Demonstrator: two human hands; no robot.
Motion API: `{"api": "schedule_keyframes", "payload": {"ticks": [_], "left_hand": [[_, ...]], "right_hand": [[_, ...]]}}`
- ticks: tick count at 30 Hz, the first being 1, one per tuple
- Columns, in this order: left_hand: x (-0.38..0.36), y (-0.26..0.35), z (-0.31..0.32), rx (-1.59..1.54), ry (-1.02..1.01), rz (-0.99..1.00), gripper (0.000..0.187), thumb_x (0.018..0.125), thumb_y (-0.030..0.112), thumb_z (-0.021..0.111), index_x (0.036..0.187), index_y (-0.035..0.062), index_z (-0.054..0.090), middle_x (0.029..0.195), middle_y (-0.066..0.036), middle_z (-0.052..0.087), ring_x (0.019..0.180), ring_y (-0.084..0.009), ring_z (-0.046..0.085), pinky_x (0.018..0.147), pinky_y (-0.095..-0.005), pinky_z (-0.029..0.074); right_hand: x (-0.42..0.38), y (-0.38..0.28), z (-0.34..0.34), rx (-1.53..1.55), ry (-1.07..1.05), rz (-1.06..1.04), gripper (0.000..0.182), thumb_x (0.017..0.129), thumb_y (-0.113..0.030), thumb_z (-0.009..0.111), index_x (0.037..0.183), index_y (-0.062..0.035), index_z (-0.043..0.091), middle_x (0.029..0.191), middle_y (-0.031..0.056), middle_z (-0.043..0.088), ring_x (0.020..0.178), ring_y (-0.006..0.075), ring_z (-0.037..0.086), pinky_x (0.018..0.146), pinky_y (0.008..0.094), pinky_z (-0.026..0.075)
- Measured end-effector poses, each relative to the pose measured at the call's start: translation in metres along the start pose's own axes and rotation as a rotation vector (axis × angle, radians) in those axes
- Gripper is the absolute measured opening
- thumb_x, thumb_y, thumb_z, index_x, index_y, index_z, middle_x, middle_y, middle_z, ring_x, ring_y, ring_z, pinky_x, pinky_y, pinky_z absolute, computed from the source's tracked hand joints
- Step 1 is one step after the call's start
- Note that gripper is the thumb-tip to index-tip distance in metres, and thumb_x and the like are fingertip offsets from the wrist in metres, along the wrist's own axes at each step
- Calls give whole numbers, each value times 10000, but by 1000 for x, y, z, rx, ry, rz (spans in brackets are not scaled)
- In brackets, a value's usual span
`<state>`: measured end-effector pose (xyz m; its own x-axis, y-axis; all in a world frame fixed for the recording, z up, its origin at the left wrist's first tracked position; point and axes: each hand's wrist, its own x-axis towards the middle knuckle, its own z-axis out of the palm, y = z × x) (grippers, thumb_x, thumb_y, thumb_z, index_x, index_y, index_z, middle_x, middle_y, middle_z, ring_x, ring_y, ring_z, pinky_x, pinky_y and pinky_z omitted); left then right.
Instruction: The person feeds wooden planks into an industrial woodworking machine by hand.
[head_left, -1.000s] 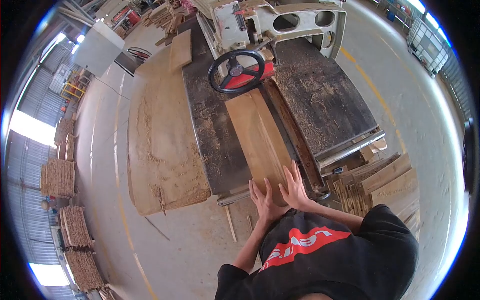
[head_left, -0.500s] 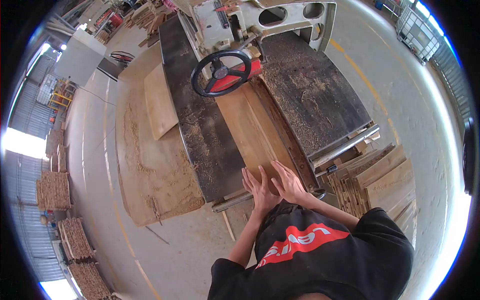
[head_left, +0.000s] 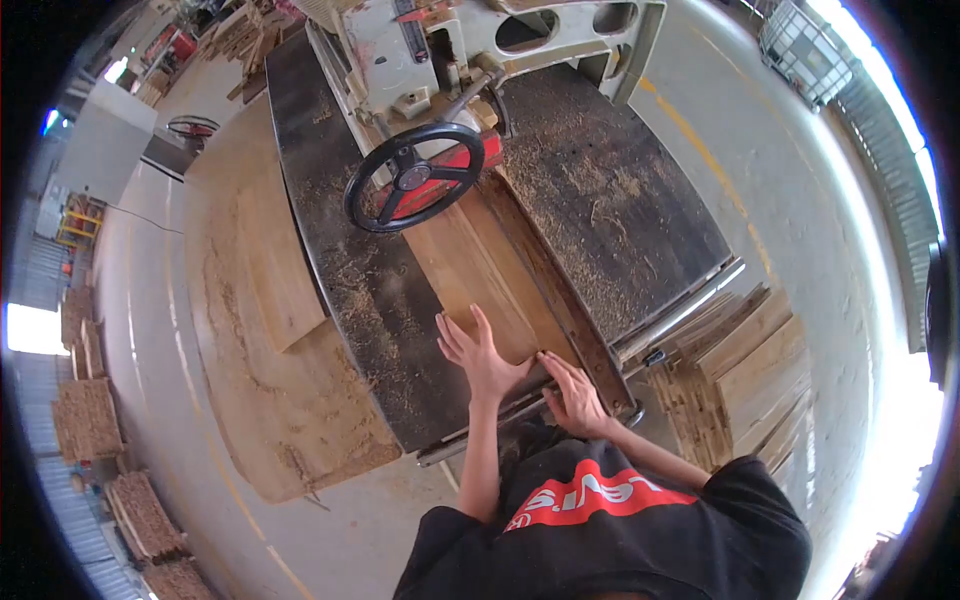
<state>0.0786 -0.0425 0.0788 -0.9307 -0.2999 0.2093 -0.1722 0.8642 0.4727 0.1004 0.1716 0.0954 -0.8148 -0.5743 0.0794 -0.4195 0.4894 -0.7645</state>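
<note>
A long wooden board [head_left: 482, 262] lies flat on the dark metal table of a woodworking machine, against a rusty rail [head_left: 545, 265] along its right side. The board's far end runs under the black handwheel [head_left: 413, 177] and the red part of the machine. My left hand [head_left: 485, 362] is open, fingers and thumb spread, over the board's left edge near its close end. At the right corner of that end, my right hand [head_left: 574, 396] has its fingers stretched out and touching the board. Neither hand is wrapped round anything.
Sawdust and shavings cover the machine table [head_left: 625, 200]. On the left, a lower wooden surface [head_left: 250, 400] carries another board [head_left: 275, 270]. Stacked planks [head_left: 745, 375] stand at the right, beside a metal bar [head_left: 690, 312]. More wood stacks [head_left: 85, 420] line the far left.
The view has shifted, moving the machine left in the picture. My left hand has spread its fingers and moved toward the board's left edge, away from my right hand. My right hand stays near the board's end.
</note>
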Motion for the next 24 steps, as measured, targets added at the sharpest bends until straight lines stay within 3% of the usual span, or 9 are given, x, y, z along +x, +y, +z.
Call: {"api": "schedule_keyframes", "payload": {"ticks": [4, 11, 17, 20, 22, 24], "left_hand": [[23, -3, -6, -48, -36, -49, 1436, 552, 611, 944, 1702, 130, 231, 1659, -441, 70, 1587, -559, 26, 1176, -769, 128], [73, -23, -6, -106, 1, -93, 1467, 496, 528, 1001, 1691, 162, 233, 1669, -399, 93, 1590, -549, 38, 1173, -777, 135], [114, -57, 4, -267, 125, -54, 1472, 490, 600, 1008, 1684, 180, 259, 1687, -350, 128, 1589, -544, 49, 1199, -748, 156], [126, -100, 14, -443, 262, 37, 1349, 566, 590, 995, 1654, 150, 330, 1680, -286, 241, 1585, -521, 118, 1223, -692, 185], [139, -137, -15, -351, 498, 67, 919, 772, 506, 918, 1508, 124, 520, 1599, -181, 423, 1538, -464, 291, 1214, -638, 270], [147, -172, -60, -151, 575, -52, 698, 844, 417, 871, 1392, 86, 594, 1489, -183, 531, 1499, -458, 355, 1187, -615, 324]], "right_hand": [[-3, 14, 13, -43, 10, 16, 719, 928, -82, 673, 1593, -36, 403, 1573, 223, 504, 1434, 381, 517, 1149, 476, 439], [5, 9, 18, -130, 72, 44, 599, 924, -27, 639, 1511, -32, 516, 1476, 178, 621, 1373, 370, 587, 1111, 465, 479], [28, 6, 26, -263, 86, -1, 530, 914, 2, 629, 1441, -27, 579, 1428, 122, 675, 1360, 362, 606, 1108, 469, 479], [29, 3, 25, -293, 71, -24, 522, 919, -7, 631, 1438, -33, 582, 1425, 107, 680, 1363, 361, 606, 1090, 465, 481], [29, 9, 27, -304, 65, -32, 508, 923, -12, 635, 1428, -42, 598, 1406, 91, 692, 1361, 356, 609, 1066, 463, 483], [30, 0, 25, -308, 68, -6, 501, 923, -15, 639, 1422, -46, 606, 1390, 87, 701, 1356, 354, 612, 1061, 464, 484]]}}
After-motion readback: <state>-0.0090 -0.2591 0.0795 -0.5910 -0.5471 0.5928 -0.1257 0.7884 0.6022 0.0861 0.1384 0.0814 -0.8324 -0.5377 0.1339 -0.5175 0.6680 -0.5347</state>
